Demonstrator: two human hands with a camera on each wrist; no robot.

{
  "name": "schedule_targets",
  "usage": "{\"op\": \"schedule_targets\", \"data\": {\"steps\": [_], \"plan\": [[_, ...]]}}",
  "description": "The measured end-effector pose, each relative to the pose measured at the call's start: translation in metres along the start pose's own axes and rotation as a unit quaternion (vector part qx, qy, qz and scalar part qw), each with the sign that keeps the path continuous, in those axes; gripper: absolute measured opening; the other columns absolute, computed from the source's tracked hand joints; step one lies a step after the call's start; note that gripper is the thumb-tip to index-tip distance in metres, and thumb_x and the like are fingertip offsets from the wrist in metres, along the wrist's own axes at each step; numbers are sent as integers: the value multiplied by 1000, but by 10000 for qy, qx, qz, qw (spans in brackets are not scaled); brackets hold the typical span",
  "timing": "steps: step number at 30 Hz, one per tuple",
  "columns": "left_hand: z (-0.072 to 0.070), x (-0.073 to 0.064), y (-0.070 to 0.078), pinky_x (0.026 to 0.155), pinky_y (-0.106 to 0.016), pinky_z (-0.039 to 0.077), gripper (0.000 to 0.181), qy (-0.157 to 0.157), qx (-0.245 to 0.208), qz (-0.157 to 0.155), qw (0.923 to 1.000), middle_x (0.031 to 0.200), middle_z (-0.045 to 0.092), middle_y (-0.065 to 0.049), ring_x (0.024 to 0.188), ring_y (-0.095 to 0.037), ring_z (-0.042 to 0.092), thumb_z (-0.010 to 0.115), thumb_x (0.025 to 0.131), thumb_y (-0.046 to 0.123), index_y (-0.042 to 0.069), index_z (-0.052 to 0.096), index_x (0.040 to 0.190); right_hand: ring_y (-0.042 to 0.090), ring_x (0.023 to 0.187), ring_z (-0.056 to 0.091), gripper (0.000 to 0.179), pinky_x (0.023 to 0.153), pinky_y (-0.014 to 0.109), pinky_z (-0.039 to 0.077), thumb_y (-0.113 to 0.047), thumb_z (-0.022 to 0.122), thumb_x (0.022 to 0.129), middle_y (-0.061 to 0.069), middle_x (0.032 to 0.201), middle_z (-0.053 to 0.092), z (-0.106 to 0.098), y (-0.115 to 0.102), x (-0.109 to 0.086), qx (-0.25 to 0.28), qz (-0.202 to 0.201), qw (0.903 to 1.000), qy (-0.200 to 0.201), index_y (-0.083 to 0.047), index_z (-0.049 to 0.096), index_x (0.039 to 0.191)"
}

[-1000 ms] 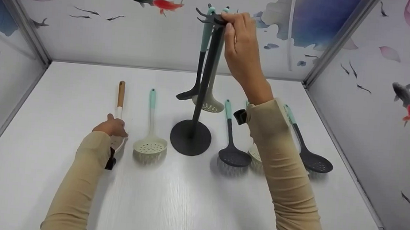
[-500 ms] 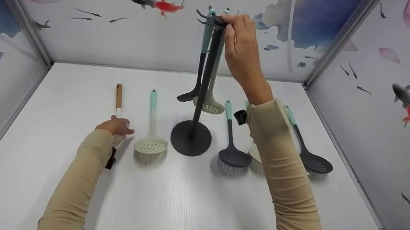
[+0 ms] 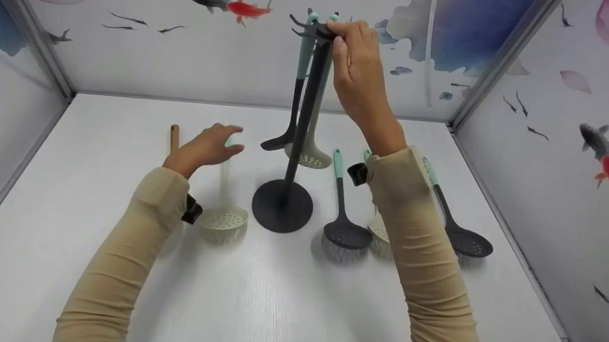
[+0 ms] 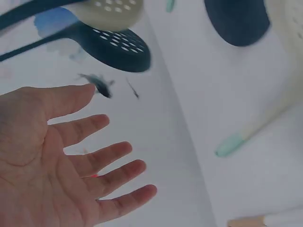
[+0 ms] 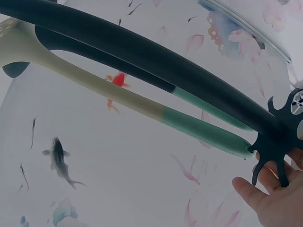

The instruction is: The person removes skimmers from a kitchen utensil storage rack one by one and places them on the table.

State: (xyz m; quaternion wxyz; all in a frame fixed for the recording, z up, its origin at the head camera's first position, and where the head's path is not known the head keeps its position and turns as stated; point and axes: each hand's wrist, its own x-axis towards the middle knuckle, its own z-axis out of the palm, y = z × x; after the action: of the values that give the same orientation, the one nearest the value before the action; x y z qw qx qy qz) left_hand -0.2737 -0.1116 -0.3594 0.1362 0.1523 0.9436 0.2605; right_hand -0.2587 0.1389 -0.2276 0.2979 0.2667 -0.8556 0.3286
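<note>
A black utensil stand (image 3: 306, 117) with a round base rises in the middle of the table. My right hand (image 3: 360, 72) grips its hooked top with thumb and fingers. From the hooks hang a black utensil (image 3: 279, 143) and a cream slotted spoon (image 3: 314, 159), both with mint handle ends. My left hand (image 3: 205, 149) hovers with spread fingers above the handle of a cream skimmer (image 3: 223, 220) lying on the table; the left wrist view shows nothing held in its palm. Left of that skimmer lies a utensil with a brown handle (image 3: 174, 138), mostly hidden by the left forearm.
Right of the stand lie a black ladle-like utensil (image 3: 347, 236), a cream perforated one (image 3: 378, 229) partly behind the right sleeve, and a black slotted turner or spoon (image 3: 470, 243). Printed panels (image 3: 139, 65) wall the white table (image 3: 256, 303) at the back and sides.
My left hand has let go of or left the brown-handled utensil and moved up and right, over the cream skimmer's handle. The right hand stays on the stand's top.
</note>
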Motion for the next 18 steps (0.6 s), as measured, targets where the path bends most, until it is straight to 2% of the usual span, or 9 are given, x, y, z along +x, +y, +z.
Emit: {"op": "schedule_targets", "data": {"steps": [2,4,7,10,14,18], "plan": [[-6,4,19,112,-52,21,55,369,-246,342,9984,149,22,-24,139,-40,19,42,99,24,6,24,147,23,107,38,38,93,25,31,-17,29,100,15,113,49,-1,0,0,-15,-29,10000,-35,0,50,127],[-10,8,37,113,-49,20,56,712,-497,716,9937,150,23,-20,140,-35,20,42,99,24,8,21,148,24,107,38,38,93,25,31,-17,29,100,15,112,50,-1,0,0,-48,-67,10000,-52,0,50,127],[-14,13,62,114,-43,22,56,1214,-961,1200,9806,151,26,-13,140,-28,24,43,98,22,10,20,148,24,108,39,38,94,25,32,-17,29,100,16,112,50,-4,-1,0,-91,-118,9999,-72,0,50,127],[-15,20,80,113,-38,26,55,1568,-1434,1570,9645,151,28,-11,139,-26,28,42,99,20,10,19,148,25,109,39,38,95,26,32,-17,29,100,16,114,51,-6,-1,1,-142,-163,9997,-119,-1,51,127],[-15,29,93,110,-33,31,52,1873,-2039,1855,9428,146,38,-11,135,-24,36,40,99,16,9,22,147,24,109,40,37,95,26,32,-17,31,100,16,114,52,-8,-1,1,-158,-194,9994,-220,-1,52,127],[-14,35,97,104,-28,38,46,2194,-2441,1983,9235,132,53,-12,123,-20,50,41,98,11,9,32,143,22,109,40,36,95,26,32,-16,33,100,14,115,53,-9,-1,2,-105,-188,9993,-302,-2,52,127]]}}
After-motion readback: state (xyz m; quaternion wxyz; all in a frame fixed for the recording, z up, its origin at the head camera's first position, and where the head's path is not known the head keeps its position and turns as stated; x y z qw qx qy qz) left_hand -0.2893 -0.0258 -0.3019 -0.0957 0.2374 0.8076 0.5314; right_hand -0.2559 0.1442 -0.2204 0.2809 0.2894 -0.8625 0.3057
